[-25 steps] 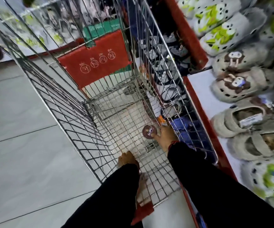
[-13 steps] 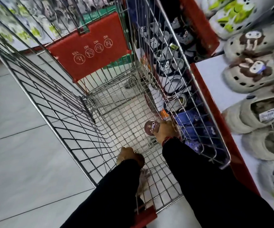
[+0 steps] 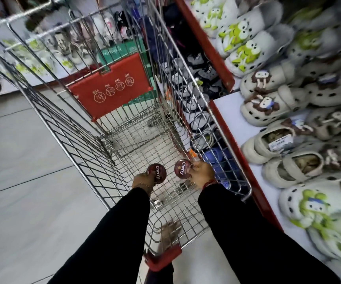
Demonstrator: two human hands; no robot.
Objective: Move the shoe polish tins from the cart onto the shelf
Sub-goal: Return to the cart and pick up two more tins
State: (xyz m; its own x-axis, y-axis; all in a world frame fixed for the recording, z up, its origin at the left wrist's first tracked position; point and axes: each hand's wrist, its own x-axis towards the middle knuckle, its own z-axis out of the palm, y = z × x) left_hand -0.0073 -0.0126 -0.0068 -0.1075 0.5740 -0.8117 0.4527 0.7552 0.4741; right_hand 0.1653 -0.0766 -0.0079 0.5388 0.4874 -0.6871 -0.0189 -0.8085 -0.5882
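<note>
Both my arms, in black sleeves, reach down into a wire shopping cart (image 3: 79, 128). My left hand (image 3: 142, 181) grips a round dark-red polish tin (image 3: 156, 173) with "Cherry" on its lid. My right hand (image 3: 203, 174) holds a second tin (image 3: 183, 169) of the same kind, lid facing up. The two tins hang side by side, a little above the cart's wire floor. The shelf (image 3: 227, 111), white with a red front edge, runs along the cart's right side.
The shelf carries rows of clog-style slippers (image 3: 268, 103) with cartoon charms. A lower shelf behind the cart's right wall holds dark and blue shoes (image 3: 212, 156). A red child-seat flap (image 3: 112, 89) stands at the cart's far end. Grey floor tiles (image 3: 22, 181) lie left.
My left hand has come up holding a second tin. My right hand has lifted its tin higher. The view has tilted so that the shelf and slippers show more.
</note>
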